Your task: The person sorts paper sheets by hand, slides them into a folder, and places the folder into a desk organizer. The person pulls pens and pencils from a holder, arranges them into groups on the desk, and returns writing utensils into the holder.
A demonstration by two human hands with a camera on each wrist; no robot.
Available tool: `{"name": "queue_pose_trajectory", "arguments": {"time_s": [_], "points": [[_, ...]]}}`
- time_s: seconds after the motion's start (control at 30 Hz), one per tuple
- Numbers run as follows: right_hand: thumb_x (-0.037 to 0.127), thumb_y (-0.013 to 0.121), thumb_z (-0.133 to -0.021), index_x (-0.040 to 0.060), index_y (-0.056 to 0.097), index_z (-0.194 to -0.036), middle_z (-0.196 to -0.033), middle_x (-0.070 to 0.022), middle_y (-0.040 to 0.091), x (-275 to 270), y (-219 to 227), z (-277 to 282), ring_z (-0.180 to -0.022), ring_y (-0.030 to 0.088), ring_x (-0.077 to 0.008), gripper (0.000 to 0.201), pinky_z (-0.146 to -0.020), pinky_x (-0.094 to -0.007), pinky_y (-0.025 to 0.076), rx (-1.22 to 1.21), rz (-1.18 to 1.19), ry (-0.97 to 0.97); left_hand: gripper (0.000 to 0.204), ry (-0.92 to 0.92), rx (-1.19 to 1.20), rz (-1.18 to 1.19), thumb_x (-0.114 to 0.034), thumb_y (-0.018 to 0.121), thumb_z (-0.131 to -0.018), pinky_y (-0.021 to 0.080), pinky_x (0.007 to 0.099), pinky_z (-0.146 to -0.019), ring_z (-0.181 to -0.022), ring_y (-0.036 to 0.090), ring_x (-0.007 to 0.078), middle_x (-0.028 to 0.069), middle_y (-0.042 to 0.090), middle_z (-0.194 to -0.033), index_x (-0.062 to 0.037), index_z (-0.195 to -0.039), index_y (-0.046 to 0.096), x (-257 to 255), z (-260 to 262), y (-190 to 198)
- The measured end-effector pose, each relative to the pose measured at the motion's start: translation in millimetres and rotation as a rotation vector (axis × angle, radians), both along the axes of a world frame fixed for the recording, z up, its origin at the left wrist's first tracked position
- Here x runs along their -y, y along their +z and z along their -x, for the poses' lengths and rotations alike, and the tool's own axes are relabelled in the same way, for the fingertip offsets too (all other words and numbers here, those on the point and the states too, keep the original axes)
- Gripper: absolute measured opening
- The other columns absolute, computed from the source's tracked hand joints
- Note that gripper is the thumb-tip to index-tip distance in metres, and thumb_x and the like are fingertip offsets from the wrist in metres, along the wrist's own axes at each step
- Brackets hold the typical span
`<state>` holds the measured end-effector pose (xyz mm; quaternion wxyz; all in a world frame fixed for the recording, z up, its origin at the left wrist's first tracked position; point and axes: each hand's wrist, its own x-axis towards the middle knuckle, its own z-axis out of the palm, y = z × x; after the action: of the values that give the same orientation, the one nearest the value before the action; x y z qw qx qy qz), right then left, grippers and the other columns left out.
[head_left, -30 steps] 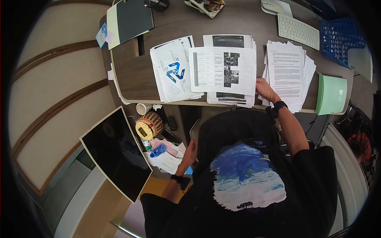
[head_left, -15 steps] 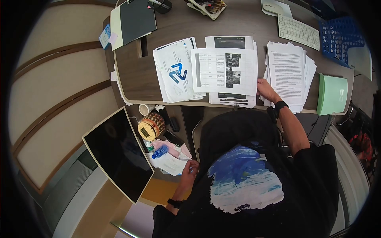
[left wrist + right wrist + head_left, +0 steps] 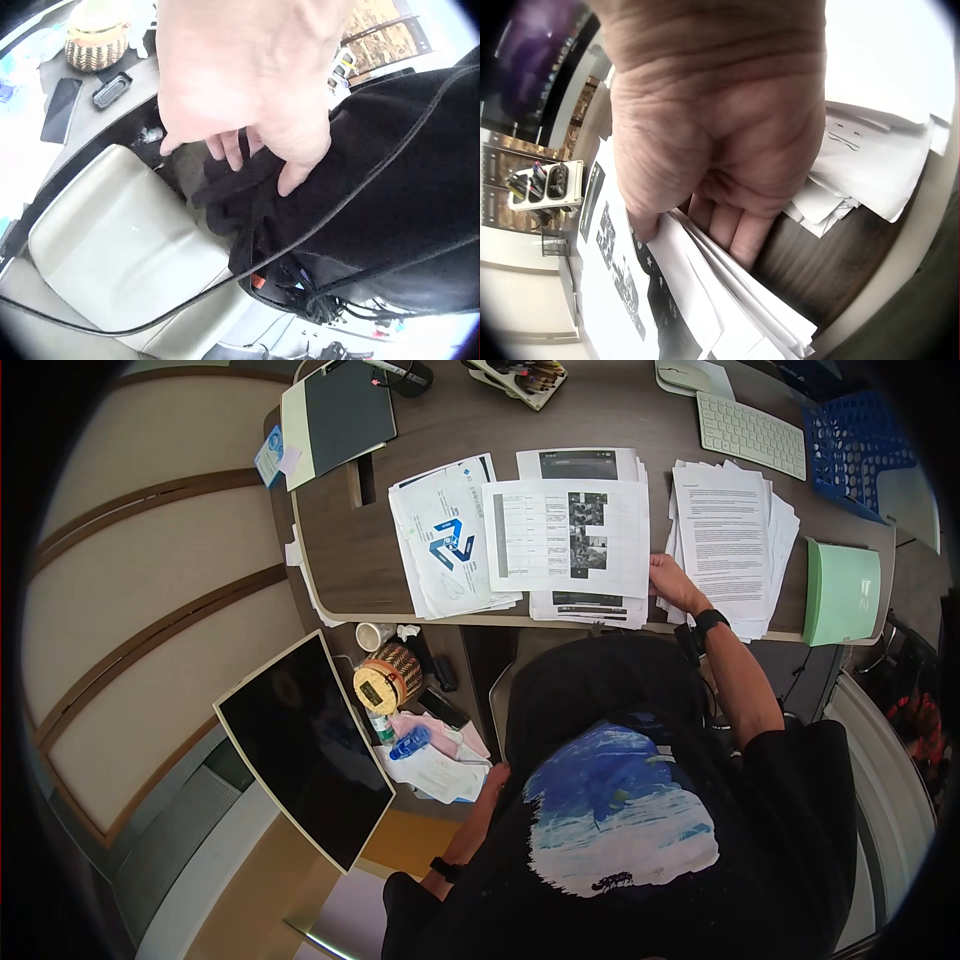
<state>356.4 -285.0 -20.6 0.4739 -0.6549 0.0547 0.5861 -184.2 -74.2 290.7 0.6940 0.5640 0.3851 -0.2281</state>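
Observation:
My right hand (image 3: pixel 679 584) grips the right edge of the middle stack of printed papers (image 3: pixel 566 537) on the desk. In the right wrist view, the thumb lies on the printed side and the fingers curl round the sheet edges (image 3: pixel 735 289), which fan apart. A table with dark photos is printed on the top sheet. Low at my left side, my left hand (image 3: pixel 247 82) hangs with loosely bent fingers against the black clothing (image 3: pixel 375 180). From the head view, the shirt hides part of that hand.
Left of the middle stack lies a stack with a blue logo (image 3: pixel 451 545); right of it is a text stack (image 3: pixel 722 540). A green folder (image 3: pixel 842 592), keyboard (image 3: pixel 751 435) and blue basket (image 3: pixel 845 455) stand further right. A monitor (image 3: pixel 305 750) and woven basket (image 3: pixel 388 676) are at left.
My left hand has moved down and in against my side, partly behind the shirt. The right hand keeps its grip on the papers, which stay in place. The head view has shifted slightly.

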Motion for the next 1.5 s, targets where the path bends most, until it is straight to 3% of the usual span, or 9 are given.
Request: {"name": "queue_pose_trajectory", "arguments": {"time_s": [0.17,0.23,0.33,0.53,0.67,0.73,1.13,1.5], "points": [[0.023,0.06,-0.11,0.0016,0.077,-0.117,-0.099,0.0001,0.076,3.7,-6.8,0.0,-0.082,0.069,-0.0062,0.028,-0.077,-0.0254,0.058,-0.01,-0.025,-0.016,0.033,-0.018,-0.035,0.018,-0.009,0.059,-0.106,0.042,0.0354,-0.112,-0.131,0.056,0.0232,0.0094,0.058,-0.137,-0.0053,-0.139,0.053,-1.4,-1.1,4.0],[0.031,0.062,-0.107,0.0005,0.077,-0.113,-0.097,-0.0003,0.074,8.0,-16.5,-1.6,-0.082,0.067,-0.0059,0.034,-0.078,-0.0253,0.058,-0.001,0.009,0.035,0.034,-0.031,-0.045,0.027,-0.009,0.059,-0.106,0.042,0.0355,-0.112,-0.132,0.055,0.0234,0.0098,0.057,-0.138,-0.0052,-0.14,0.052,-2.1,-6.9,0.5],[0.023,0.06,-0.11,0.0014,0.077,-0.118,-0.103,-0.0009,0.076,9.4,-21.0,-1.6,-0.085,0.07,-0.0071,0.028,-0.081,-0.0273,0.059,-0.001,-0.014,0.038,0.036,-0.05,-0.066,0.043,-0.01,0.059,-0.107,0.041,0.0357,-0.113,-0.133,0.055,0.0239,0.0103,0.057,-0.14,-0.0049,-0.141,0.051,-0.8,-20.0,-5.6],[0.024,0.06,-0.11,0.0002,0.076,-0.121,-0.106,-0.0022,0.077,4.6,-9.3,-2.2,-0.092,0.073,-0.0091,0.03,-0.087,-0.0276,0.06,-0.016,0.02,0.02,0.039,-0.075,-0.104,0.068,-0.012,0.058,-0.107,0.039,0.0361,-0.115,-0.135,0.053,0.0248,0.0114,0.056,-0.143,-0.0044,-0.144,0.05,-4.1,-43.6,-15.4],[0.023,0.06,-0.109,-0.001,0.075,-0.121,-0.106,-0.0026,0.077,3.4,-7.1,-0.3,-0.091,0.073,-0.0094,0.03,-0.087,-0.0272,0.06,-0.034,-0.035,-0.041,0.041,-0.093,-0.13,0.086,-0.013,0.058,-0.107,0.038,0.0364,-0.117,-0.137,0.053,0.0254,0.0122,0.055,-0.145,-0.004,-0.146,0.049,-6.5,-52.5,-17.2],[0.034,0.063,-0.108,-0.0019,0.075,-0.12,-0.104,-0.0036,0.076,6.6,-10.8,-2.6,-0.09,0.073,-0.0096,0.039,-0.088,-0.028,0.062,-0.006,-0.006,0.034,0.042,-0.098,-0.138,0.095,-0.014,0.058,-0.107,0.037,0.0365,-0.117,-0.137,0.052,0.0257,0.0126,0.055,-0.146,-0.0038,-0.147,0.048,-5.9,-56.3,-20.6],[0.03,0.062,-0.108,-0.0023,0.076,-0.116,-0.1,-0.0024,0.076,4.7,-8.5,-2.7,-0.083,0.07,-0.0078,0.036,-0.082,-0.0273,0.061,-0.006,0.007,0.02,0.049,-0.137,-0.21,0.148,-0.017,0.057,-0.108,0.034,0.0373,-0.122,-0.142,0.05,0.0274,0.0148,0.053,-0.153,-0.0028,-0.154,0.045,-10.9,-57.9,-12.7],[0.031,0.061,-0.109,-0.0021,0.076,-0.117,-0.103,-0.0035,0.076,5.0,-10.7,-1.6,-0.09,0.073,-0.0092,0.037,-0.086,-0.0279,0.061,-0.016,-0.008,0.003,0.055,-0.173,-0.284,0.198,-0.02,0.057,-0.109,0.031,0.038,-0.125,-0.146,0.048,0.029,0.0169,0.051,-0.159,-0.0018,-0.159,0.042,-15.7,-89.6,-20.5]]}}
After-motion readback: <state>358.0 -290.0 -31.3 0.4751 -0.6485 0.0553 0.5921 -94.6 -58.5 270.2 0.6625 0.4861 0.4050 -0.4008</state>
